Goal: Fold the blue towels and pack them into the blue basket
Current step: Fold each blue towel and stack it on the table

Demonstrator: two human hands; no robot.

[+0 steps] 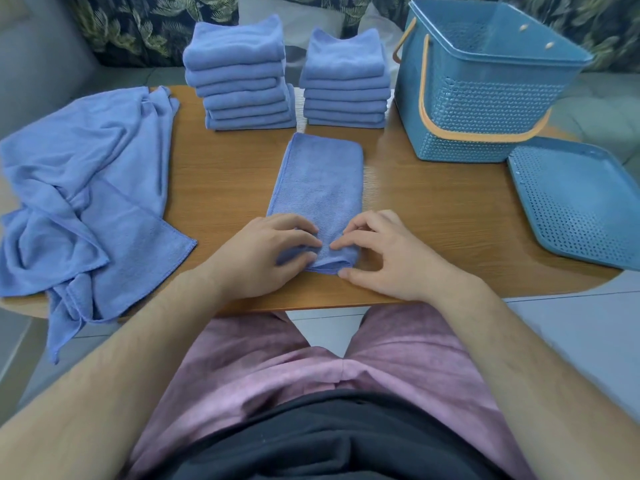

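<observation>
The left hand [270,254] lies with fingers curled over the near left corner of a towel [318,181], gripping the cloth, a fold of it showing between fingers and thumb; the right hand [388,254] pinches the near right corner, forefinger on top and thumb at the near hem, its other fingers bent and lifted; the fingertips of the two hands almost meet. The towel lies as a long strip at the middle of the table [433,216], running from the near edge toward the far edge, its near end doubled up under the hands; at the far edge stand a left stack [242,81] and a right stack [344,84] of folded towels, just beside each other; loose towels [83,188] sprawl over the left edge and hang off it; the basket [485,109] stands upright at the far right corner, handles down; its lid [581,202] lies flat at the right edge, just in front of it.
</observation>
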